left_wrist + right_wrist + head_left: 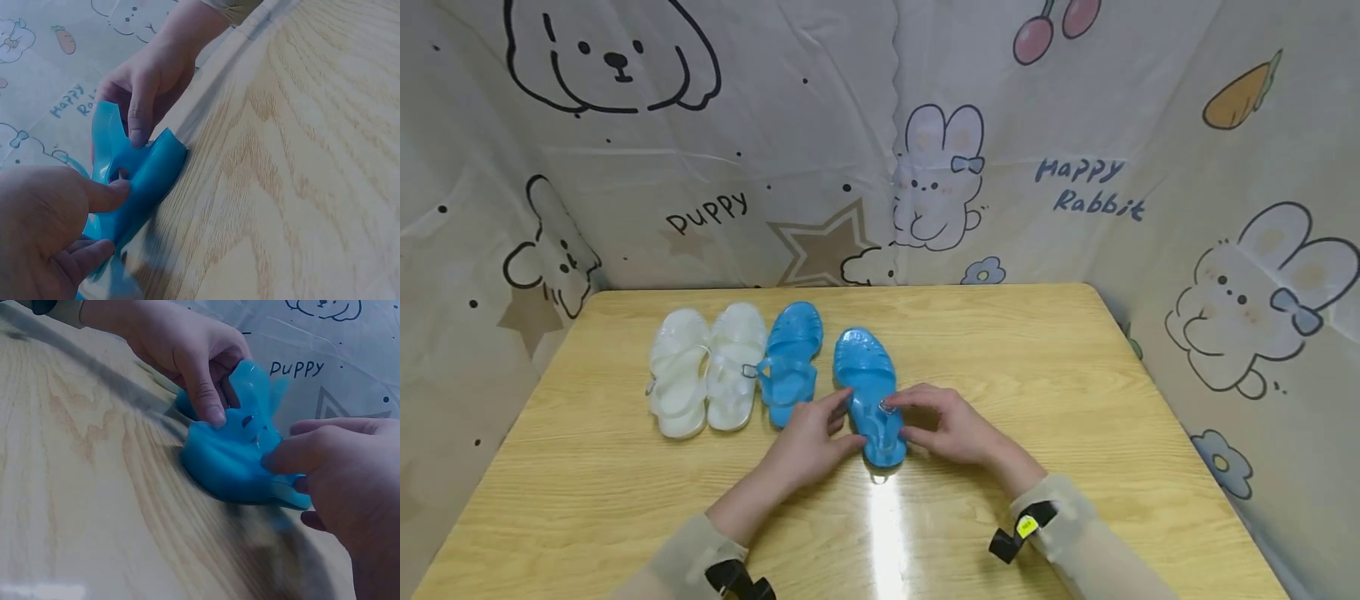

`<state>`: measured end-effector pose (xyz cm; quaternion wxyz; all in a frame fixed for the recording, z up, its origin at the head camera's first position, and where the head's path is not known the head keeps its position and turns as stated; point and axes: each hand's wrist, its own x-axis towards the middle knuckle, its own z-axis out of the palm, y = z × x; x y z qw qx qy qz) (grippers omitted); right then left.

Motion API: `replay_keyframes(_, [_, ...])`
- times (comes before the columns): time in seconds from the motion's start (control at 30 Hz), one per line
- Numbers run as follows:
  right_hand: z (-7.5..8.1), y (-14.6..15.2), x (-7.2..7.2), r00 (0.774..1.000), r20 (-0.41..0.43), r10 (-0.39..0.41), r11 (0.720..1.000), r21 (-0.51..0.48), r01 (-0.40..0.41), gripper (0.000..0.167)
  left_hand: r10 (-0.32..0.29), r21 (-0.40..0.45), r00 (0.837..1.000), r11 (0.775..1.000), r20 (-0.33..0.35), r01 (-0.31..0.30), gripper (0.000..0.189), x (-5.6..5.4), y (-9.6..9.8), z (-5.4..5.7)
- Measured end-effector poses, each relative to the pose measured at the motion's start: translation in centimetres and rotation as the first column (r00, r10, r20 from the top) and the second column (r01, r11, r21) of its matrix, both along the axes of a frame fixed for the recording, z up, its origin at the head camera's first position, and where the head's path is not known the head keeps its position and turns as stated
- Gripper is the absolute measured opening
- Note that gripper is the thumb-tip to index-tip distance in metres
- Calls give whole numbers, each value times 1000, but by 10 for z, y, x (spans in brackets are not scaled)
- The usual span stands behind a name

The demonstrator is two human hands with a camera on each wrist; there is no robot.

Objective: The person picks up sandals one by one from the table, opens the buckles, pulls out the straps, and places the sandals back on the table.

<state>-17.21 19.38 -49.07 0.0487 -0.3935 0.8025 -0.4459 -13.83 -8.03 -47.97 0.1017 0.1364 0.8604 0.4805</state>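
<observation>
A blue jelly sandal with a small metal buckle lies between both hands on the wooden table, its toe pointing away. At its left side, my left hand grips the rear part, thumb near the heel; the right wrist view shows that thumb over the sandal's edge. My right hand holds the opposite side, fingertips at the buckle and strap. Seen from the left wrist, thumb and fingers of both hands are on the blue plastic. The strap's far end is partly hidden by fingers.
To the left stands a second blue sandal, its strap and buckle sticking out leftward. Beside it are two white sandals, side by side. Printed cloth hangs behind the table and along its sides.
</observation>
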Motion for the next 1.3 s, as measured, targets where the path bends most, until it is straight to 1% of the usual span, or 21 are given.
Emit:
replay_keyframes(0.17, [0, -1, 0, 999, 32, 12, 1000, 25, -13, 42, -5, -3, 1000, 1000, -20, 5, 75, 1, -1, -1])
replay_keyframes(0.27, [2, -2, 1, 999, 43, 20, 998, 51, -22, 45, -14, 19, 999, 1000, -33, 14, 75, 0, -1, -1])
replay_keyframes(0.37, [4, -2, 2, 998, 60, 14, 997, 75, -18, 48, -35, 51, 999, 998, -41, 37, 76, -2, 1, -2])
replay_keyframes(0.53, [6, -4, 3, 997, 70, 16, 997, 75, -21, 50, -58, 112, 998, 992, 8, 56, 76, -5, 3, -4])
replay_keyframes(0.63, [6, -3, 2, 997, 78, 10, 999, 49, -13, 52, -59, 142, 997, 989, 46, 52, 77, -7, 5, -4])
replay_keyframes(0.83, [2, 1, 0, 994, 108, -24, 1000, 12, 23, 59, -62, 195, 993, 980, 97, 42, 76, -15, 10, -8])
replay_keyframes(0.93, [0, 5, -2, 992, 116, -50, 999, 7, 50, 58, -67, 206, 993, 977, 100, 45, 73, -20, 13, -9])
replay_keyframes(1.1, [-1, 11, -5, 989, 120, -82, 997, 4, 83, 54, -84, 199, 992, 978, 90, 65, 65, -26, 19, -9])
replay_keyframes(1.3, [-1, 19, -8, 986, 134, -103, 994, -7, 105, 51, -100, 184, 990, 980, 96, 81, 60, -32, 29, -6])
